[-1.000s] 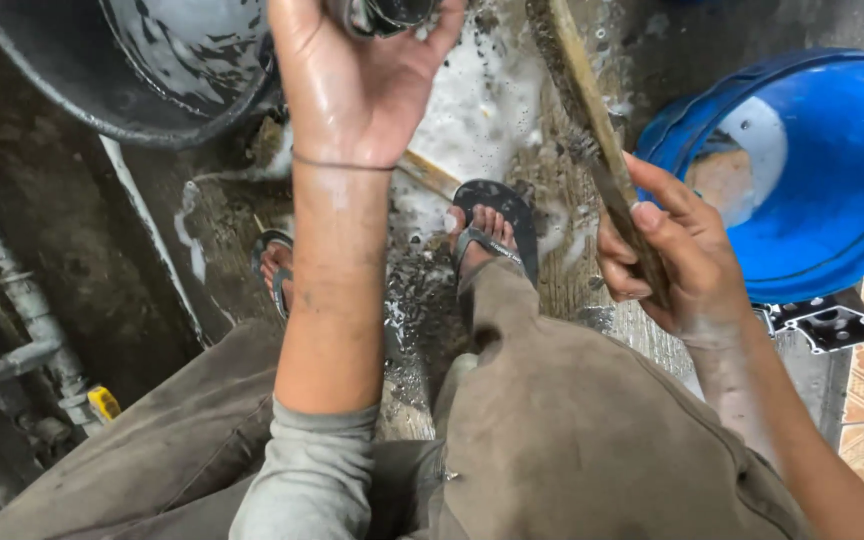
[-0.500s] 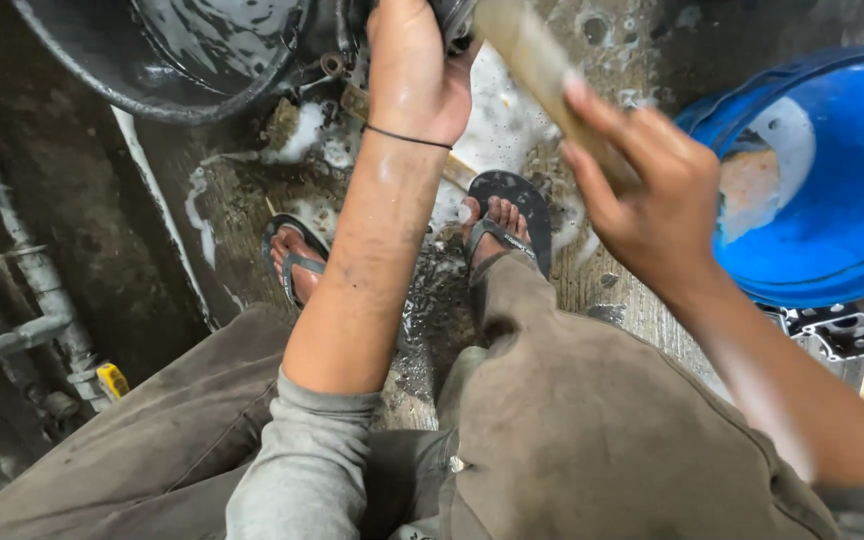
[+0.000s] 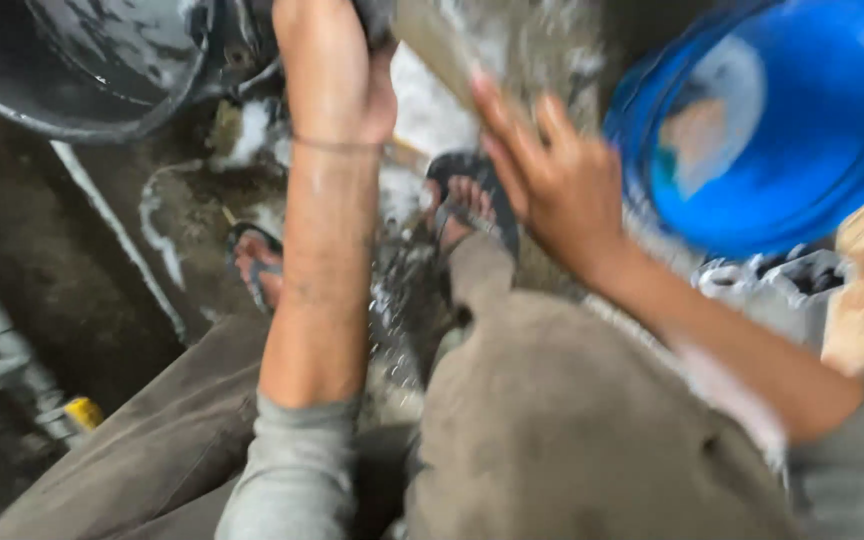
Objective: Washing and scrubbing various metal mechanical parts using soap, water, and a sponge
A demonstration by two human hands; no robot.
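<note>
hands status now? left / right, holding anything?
Left hand: closed on a dark object at the top edge; what it is cannot be told.
Right hand: fingers spread along a tan stick; grip blurred, cannot be told.

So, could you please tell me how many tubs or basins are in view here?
2. A dark basin sits at the upper left, beside the left hand; a blue tub lies at the upper right, past the right hand. Others may lie outside the frame.
</note>
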